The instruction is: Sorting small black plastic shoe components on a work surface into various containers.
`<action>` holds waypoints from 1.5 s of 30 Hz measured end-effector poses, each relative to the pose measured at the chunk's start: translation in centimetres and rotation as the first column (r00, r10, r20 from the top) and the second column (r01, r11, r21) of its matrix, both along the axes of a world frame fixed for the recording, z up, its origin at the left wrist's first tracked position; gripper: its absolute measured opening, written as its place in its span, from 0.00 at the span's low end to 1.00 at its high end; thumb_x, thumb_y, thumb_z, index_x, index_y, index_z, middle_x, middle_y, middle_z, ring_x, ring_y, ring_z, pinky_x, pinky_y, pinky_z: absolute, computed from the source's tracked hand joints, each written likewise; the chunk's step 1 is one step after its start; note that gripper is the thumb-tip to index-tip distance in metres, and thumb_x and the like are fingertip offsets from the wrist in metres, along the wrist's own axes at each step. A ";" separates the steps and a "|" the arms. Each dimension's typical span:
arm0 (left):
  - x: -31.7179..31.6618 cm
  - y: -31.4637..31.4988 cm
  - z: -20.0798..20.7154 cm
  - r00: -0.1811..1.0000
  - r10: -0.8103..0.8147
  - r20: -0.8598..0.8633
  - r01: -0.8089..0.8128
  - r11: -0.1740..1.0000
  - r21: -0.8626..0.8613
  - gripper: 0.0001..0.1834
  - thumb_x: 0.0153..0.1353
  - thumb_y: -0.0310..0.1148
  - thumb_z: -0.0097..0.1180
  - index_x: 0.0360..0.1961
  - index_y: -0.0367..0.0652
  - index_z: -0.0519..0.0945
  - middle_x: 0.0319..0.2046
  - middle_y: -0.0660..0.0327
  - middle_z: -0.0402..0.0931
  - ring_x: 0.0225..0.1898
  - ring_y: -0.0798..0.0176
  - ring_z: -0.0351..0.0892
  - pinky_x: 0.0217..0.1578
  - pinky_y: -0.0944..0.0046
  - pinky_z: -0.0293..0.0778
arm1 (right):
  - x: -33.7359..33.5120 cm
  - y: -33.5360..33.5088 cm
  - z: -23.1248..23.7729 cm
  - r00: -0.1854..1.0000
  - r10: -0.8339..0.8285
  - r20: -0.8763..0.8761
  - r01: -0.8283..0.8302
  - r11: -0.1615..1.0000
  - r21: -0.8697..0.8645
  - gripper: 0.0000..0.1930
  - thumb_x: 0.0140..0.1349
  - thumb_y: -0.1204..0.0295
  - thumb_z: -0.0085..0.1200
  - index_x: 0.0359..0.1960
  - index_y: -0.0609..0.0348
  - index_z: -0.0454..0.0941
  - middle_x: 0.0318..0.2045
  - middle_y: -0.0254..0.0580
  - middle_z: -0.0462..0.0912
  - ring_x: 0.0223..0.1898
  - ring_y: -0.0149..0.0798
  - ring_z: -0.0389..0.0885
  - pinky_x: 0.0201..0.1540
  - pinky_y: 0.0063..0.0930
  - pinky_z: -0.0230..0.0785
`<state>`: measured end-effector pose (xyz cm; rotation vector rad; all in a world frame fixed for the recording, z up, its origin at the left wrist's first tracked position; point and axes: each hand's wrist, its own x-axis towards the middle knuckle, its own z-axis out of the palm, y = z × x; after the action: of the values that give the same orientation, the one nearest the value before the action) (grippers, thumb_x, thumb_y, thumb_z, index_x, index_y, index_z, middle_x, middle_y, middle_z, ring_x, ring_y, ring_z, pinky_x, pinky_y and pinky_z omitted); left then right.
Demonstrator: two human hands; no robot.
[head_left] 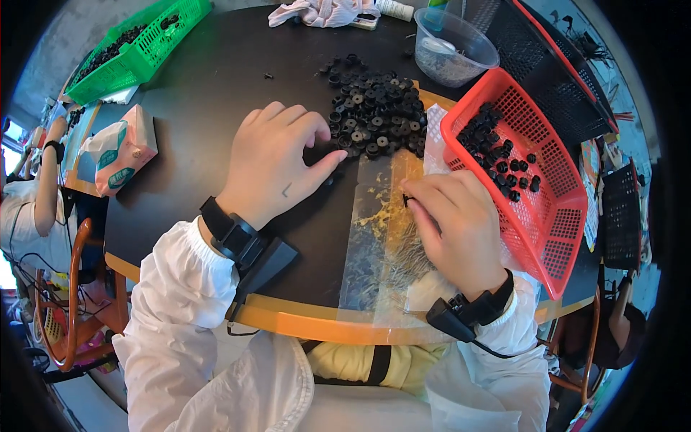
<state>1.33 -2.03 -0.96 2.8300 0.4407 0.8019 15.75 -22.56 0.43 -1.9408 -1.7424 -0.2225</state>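
A large heap of small black rings (374, 115) is lying on the dark desk (209, 93), just beyond the fingers of the left hand (277, 162). That hand is being rested palm down, its fingers (327, 162) curled loosely and touching the near edge of the heap — whether a ring is being pinched under them cannot be told.

The right hand (457, 223) is being held over a clear plastic sheet (385, 245) spread across the desk's near edge, and its fingers (425, 194) are being closed on one small black piece (407, 199) at their tips. Thin metal pins (403, 252) seem to be scattered on the sheet under and beside this hand, though they are too fine to tell apart.

Just to the right of the right fingers, a red basket (554, 237) is being filled: only a thin scatter of black pieces (504, 155) is lying in its upper part, and most of its floor is bare. Judging from that, the work is at an early stage — the heap is far bigger than what is lying in the basket, so most rings are left to be handled.

Farther off beyond the fingers, a clear plastic tub (461, 50), a black basket (547, 65) and a green basket (144, 43) are standing; a tissue pack (122, 147) is lying to the left.
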 end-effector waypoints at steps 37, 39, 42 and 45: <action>0.2 -2.4 -0.4 0.783 -0.547 0.296 0.621 0.716 -0.318 0.14 0.51 0.28 0.68 0.39 0.42 0.81 0.36 0.61 0.79 0.34 0.62 0.78 0.34 0.66 0.75 | 1.4 -0.4 0.8 0.949 0.314 0.028 -0.315 0.949 0.023 0.09 0.42 0.77 0.63 0.28 0.55 0.83 0.27 0.32 0.82 0.27 0.37 0.77 0.29 0.29 0.71; 0.3 -2.9 -0.8 0.754 -0.585 0.299 0.655 0.700 -0.283 0.15 0.48 0.27 0.69 0.38 0.43 0.81 0.34 0.61 0.79 0.33 0.59 0.79 0.34 0.63 0.76 | 1.3 -0.4 0.8 0.952 0.306 0.002 -0.306 0.950 0.063 0.09 0.42 0.78 0.64 0.28 0.55 0.83 0.26 0.32 0.82 0.26 0.37 0.77 0.28 0.29 0.71; 0.2 -3.3 -0.5 0.765 -0.581 0.277 0.638 0.741 -0.210 0.14 0.46 0.26 0.68 0.36 0.44 0.81 0.32 0.62 0.78 0.32 0.57 0.79 0.33 0.63 0.76 | 1.0 -0.4 0.8 0.962 0.272 -0.031 -0.269 0.960 0.071 0.09 0.43 0.78 0.65 0.29 0.55 0.83 0.26 0.33 0.83 0.26 0.37 0.78 0.28 0.29 0.70; 0.1 -3.3 -0.2 0.802 -0.547 0.238 0.591 0.785 -0.187 0.12 0.45 0.25 0.68 0.32 0.45 0.81 0.30 0.62 0.78 0.32 0.57 0.79 0.32 0.63 0.76 | 0.5 -0.4 0.3 0.966 0.227 -0.124 -0.217 0.972 0.088 0.09 0.44 0.77 0.66 0.29 0.55 0.84 0.26 0.35 0.83 0.26 0.38 0.79 0.28 0.29 0.70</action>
<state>1.39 -5.37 -1.19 2.4055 -0.3221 0.7720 16.20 -22.91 0.75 -1.6526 -1.8187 -0.0737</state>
